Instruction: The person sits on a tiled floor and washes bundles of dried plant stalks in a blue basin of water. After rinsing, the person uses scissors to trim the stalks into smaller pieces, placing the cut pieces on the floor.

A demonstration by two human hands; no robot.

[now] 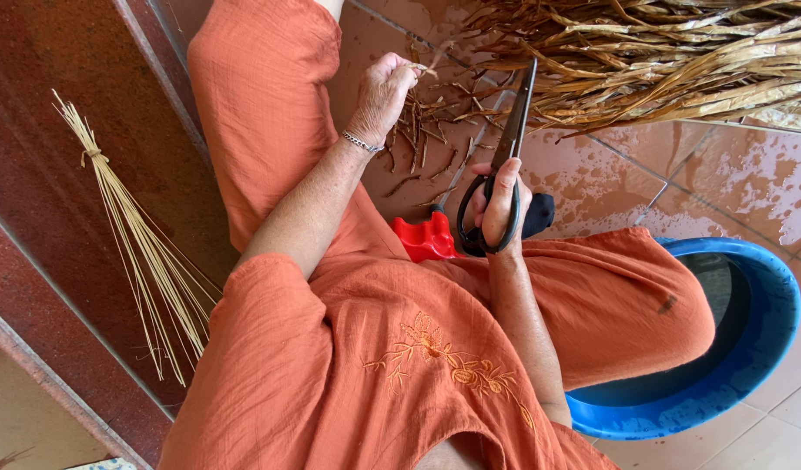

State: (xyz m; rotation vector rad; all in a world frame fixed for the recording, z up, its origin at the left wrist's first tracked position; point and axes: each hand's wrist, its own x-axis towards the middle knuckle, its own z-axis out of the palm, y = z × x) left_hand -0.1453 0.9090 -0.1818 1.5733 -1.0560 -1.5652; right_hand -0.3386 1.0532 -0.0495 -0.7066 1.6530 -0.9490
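My left hand (381, 96), a thin bracelet at its wrist, is closed on a dry brown leaf strip (422, 70) at the edge of a big pile of dried leaves (670, 61). My right hand (500, 200) grips the black handles of large scissors (513, 130), blades pointing up toward the pile and close to the strip. Short brown cuttings (426, 130) lie on the tiled floor between my hands. I sit in orange clothes, knees spread.
A tied bundle of thin pale sticks (139, 244) lies on the dark red step at left. A red plastic object (426, 237) sits by my knee. A blue basin (748, 348) stands at right on wet orange tiles (740, 183).
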